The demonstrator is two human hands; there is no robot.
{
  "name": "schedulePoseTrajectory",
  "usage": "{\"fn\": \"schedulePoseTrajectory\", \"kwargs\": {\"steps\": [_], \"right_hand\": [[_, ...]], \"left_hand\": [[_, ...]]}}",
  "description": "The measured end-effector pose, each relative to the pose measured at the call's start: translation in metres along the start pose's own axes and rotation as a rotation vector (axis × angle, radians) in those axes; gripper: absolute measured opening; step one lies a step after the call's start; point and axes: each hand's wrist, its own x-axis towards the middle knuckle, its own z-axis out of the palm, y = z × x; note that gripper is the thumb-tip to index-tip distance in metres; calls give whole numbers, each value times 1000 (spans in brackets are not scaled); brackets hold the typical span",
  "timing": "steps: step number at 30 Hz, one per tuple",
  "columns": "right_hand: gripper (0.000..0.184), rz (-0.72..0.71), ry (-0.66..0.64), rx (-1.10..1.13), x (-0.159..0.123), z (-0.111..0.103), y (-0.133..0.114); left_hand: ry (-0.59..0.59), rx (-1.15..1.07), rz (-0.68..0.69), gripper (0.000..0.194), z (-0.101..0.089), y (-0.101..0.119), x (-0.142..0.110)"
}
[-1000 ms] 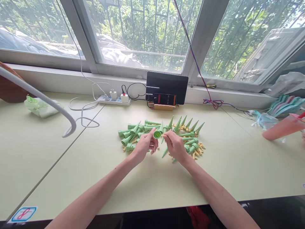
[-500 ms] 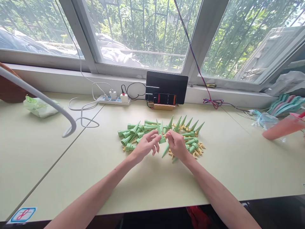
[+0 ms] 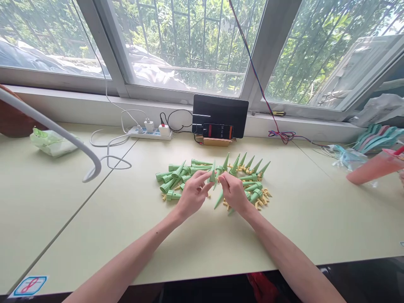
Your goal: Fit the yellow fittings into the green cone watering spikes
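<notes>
My left hand (image 3: 193, 194) is closed on a green plastic spike (image 3: 212, 171), its tip pointing up. Close beside it, my right hand (image 3: 234, 191) is pinched shut, and a bit of yellow shows near its fingertips; the small piece is mostly hidden by the fingers. To the left lies a heap of green spikes (image 3: 172, 180) with capped ends. On the right, more green spikes (image 3: 252, 185) lie with small yellow pieces (image 3: 261, 203) around them. Several spikes (image 3: 250, 163) stand tip up in a curved row at the back right.
A phone (image 3: 218, 131) leans against a black tablet (image 3: 221, 111) at the back. Left of them is a power strip (image 3: 150, 132) with white cables. A white curved bar (image 3: 63, 132) reaches in from the left. A pink cup (image 3: 372, 168) tilts at the right.
My left hand has turned the green spike more upright and gripped it closer, its fingers drawn in. My right hand has hardly moved.
</notes>
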Motion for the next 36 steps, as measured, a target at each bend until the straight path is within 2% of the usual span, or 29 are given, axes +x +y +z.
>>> {"fn": "schedulePoseTrajectory", "kwargs": {"steps": [4,6,8,13,18,25,36], "right_hand": [[28,-6,72,-5,2,0,-3],[27,-12,102,-4,2,0,-4],[26,-29,119,0,2,-1,-5],[25,-83,74,9,1,-1,-6],[26,-82,66,13,1,1,-6],[31,-30,55,43,1,3,-4],[33,36,12,102,2,10,1]], "left_hand": [[77,27,-34,32,2,6,-1],[149,-23,-109,33,2,9,0],[168,-94,-197,34,0,10,1],[-52,-321,-404,54,-2,6,5],[-143,-484,-504,55,-3,2,8],[-200,-470,-426,48,-6,7,6],[-83,-181,-202,32,-12,4,6]]}}
